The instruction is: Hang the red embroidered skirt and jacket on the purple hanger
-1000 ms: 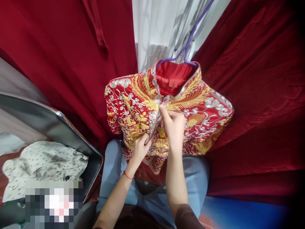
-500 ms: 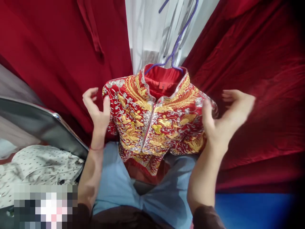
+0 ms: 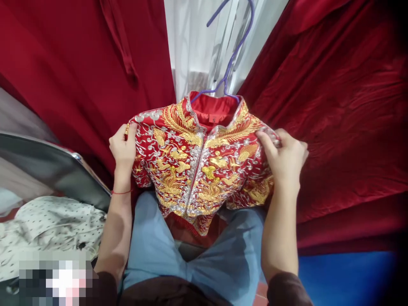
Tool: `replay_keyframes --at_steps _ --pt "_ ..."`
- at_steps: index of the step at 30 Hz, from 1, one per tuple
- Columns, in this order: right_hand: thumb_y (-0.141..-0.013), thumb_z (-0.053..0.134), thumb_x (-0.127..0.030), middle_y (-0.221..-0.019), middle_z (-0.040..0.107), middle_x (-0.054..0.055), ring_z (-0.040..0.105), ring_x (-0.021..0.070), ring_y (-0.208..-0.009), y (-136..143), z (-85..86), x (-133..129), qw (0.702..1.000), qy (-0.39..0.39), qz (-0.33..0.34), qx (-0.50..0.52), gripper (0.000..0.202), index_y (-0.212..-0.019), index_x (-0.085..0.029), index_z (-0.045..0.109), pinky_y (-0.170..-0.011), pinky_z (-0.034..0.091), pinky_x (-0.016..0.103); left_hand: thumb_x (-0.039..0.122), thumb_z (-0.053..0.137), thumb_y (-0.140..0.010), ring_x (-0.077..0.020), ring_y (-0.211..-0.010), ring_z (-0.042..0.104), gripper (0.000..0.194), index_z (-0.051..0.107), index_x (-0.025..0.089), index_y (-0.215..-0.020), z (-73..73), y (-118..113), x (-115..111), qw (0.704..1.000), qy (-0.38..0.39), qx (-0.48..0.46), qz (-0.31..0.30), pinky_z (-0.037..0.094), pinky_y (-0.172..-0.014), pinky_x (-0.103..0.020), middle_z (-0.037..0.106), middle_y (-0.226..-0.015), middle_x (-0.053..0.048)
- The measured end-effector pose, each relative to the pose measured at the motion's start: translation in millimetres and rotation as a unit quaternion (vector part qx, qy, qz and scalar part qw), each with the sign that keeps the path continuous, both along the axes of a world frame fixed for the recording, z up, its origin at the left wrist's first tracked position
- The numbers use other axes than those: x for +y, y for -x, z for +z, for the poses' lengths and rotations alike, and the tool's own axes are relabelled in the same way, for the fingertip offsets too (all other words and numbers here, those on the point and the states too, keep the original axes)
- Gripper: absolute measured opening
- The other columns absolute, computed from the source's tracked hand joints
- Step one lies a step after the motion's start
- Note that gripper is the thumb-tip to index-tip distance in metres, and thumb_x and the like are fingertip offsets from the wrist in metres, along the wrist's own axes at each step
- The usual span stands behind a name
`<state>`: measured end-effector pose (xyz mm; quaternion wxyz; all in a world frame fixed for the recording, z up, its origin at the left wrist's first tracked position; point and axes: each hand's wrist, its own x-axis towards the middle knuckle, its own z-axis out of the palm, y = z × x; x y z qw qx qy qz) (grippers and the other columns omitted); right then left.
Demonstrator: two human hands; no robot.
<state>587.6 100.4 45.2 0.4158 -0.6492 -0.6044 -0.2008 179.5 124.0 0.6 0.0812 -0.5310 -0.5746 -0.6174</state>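
A red embroidered jacket (image 3: 191, 161) with gold and silver stitching and a stand-up collar hangs in front of me on a purple hanger (image 3: 227, 72). A small label (image 3: 213, 119) marked S shows inside its collar. My left hand (image 3: 123, 146) pinches the jacket's shoulder at the left edge. On the other side, my right hand (image 3: 283, 151) grips the right shoulder, thumb on the front and fingers behind. The jacket's front is closed down the middle, and its hem hangs between my knees.
Dark red curtains (image 3: 344, 127) hang on both sides, with white drapery (image 3: 188, 46) between them behind the hanger. A grey chair back (image 3: 51, 163) stands at left, beside a white dotted cloth (image 3: 57, 221). Blue flooring (image 3: 341, 276) lies at lower right.
Both hands have closed from an open pose onto the jacket's shoulders. The jacket and hanger have shifted slightly left, and the shoulders look more spread.
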Motion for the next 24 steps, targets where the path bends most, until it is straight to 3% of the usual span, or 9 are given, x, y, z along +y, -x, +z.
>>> replay_keyframes --at_steps 4,7,11,13,16,19,22,24 --pt "-0.09 0.051 -0.07 -0.088 0.07 0.009 0.06 0.0217 -0.075 -0.7 7.5 7.0 0.992 0.007 0.123 -0.016 0.056 -0.106 -0.019 0.067 -0.074 0.043 0.034 0.052 0.059 -0.091 -0.0092 -0.058 0.04 0.037 0.061 0.017 -0.079 6.9 7.1 4.5 0.994 0.009 0.016 -0.107 0.032 -0.057 -0.023 0.048 -0.063 0.005" --pt "-0.092 0.046 -0.07 -0.107 0.069 0.014 0.062 0.026 -0.093 3.8 11.3 10.6 0.983 0.002 0.175 -0.049 0.06 -0.12 -0.02 0.063 -0.087 0.045 0.04 0.052 0.064 -0.087 -0.0121 -0.069 0.055 0.035 0.065 0.018 -0.097 19.9 2.6 7.4 0.989 0.018 0.047 -0.139 0.042 -0.066 -0.023 0.063 -0.078 0.001" --pt "-0.088 0.047 -0.074 -0.129 0.06 0.019 0.055 0.033 -0.116 26.2 8.9 7.2 0.981 -0.011 0.168 -0.095 0.075 -0.137 -0.017 0.051 -0.101 0.038 0.052 0.048 0.075 -0.077 -0.021 -0.097 0.063 0.044 0.064 0.018 -0.107 41.3 -14.6 10.0 0.981 0.039 0.128 -0.139 0.047 -0.089 -0.032 0.067 -0.1 -0.005" --pt "-0.086 0.047 -0.077 -0.13 0.058 0.02 0.053 0.0357 -0.118 38.8 6.4 10.0 0.983 -0.012 0.155 -0.098 0.081 -0.139 -0.015 0.047 -0.101 0.037 0.058 0.05 0.07 -0.082 -0.0241 -0.107 0.062 0.045 0.062 0.014 -0.108 51.2 -25.7 14.5 0.97 0.035 0.173 -0.164 0.045 -0.097 -0.037 0.065 -0.106 -0.007" --pt "-0.087 0.045 -0.077 -0.125 0.058 0.021 0.053 0.0377 -0.117 53.5 6.6 28.5 0.989 -0.01 0.124 -0.076 0.08 -0.133 -0.012 0.05 -0.1 0.037 0.062 0.056 0.062 -0.087 -0.0255 -0.106 0.062 0.044 0.06 0.013 -0.098 62.9 -44.3 25.2 0.956 0.047 0.232 -0.172 0.045 -0.095 -0.036 0.062 -0.095 -0.006" --pt "-0.09 0.04 -0.075 -0.127 0.056 0.023 0.049 0.0411 -0.123 65.7 7.0 50.5 0.996 -0.017 0.079 -0.046 0.077 -0.131 -0.011 0.051 -0.1 0.035 0.067 0.062 0.065 -0.082 -0.0292 -0.102 0.063 0.046 0.055 0.018 -0.083 67.7 -62.6 30.8 0.96 0.083 0.244 -0.109 0.045 -0.089 -0.034 0.062 -0.082 -0.006" --pt "-0.093 0.039 -0.067 -0.146 0.042 0.027 0.033 0.0441 -0.14 80.5 -14.5 48.6 0.996 -0.073 0.047 -0.03 0.077 -0.144 -0.008 0.04 -0.108 0.028 0.07 0.065 0.062 -0.082 -0.0314 -0.102 0.063 0.046 0.053 0.02 -0.079 65.2 -74.6 24.3 0.965 0.108 0.235 -0.043 0.044 -0.087 -0.035 0.064 -0.081 -0.008" --pt "-0.095 0.042 -0.058 -0.159 0.024 0.027 0.015 0.041 -0.152 93.1 -51.8 31.5 0.99 -0.131 0.044 -0.029 0.08 -0.154 -0.006 0.026 -0.116 0.021 0.066 0.066 0.058 -0.084 -0.0315 -0.102 0.063 0.046 0.054 0.021 -0.08 62.1 -77.7 16.7 0.966 0.106 0.236 -0.025 0.044 -0.087 -0.036 0.064 -0.081 -0.009"
